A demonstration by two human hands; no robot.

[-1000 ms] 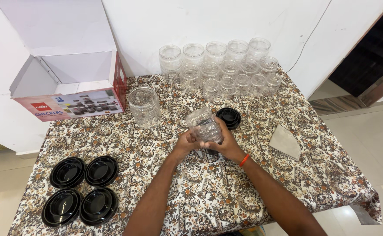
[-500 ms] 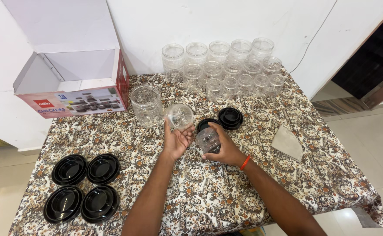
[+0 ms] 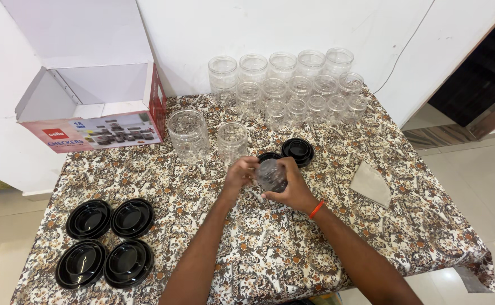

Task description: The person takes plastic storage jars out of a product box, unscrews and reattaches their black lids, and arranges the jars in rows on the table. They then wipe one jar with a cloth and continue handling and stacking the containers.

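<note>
Both hands grip one small clear jar (image 3: 271, 175) above the table's (image 3: 371, 243) centre: left hand (image 3: 239, 176) wrapping its left side, right hand (image 3: 294, 189) cupping beneath. Likely light, rigid, smooth plastic; best held around the body.

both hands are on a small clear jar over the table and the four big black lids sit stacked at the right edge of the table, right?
Not quite. The hands do hold the small clear jar, but the four black lids lie side by side in a square near the table's left front corner, as the head view shows.
</note>
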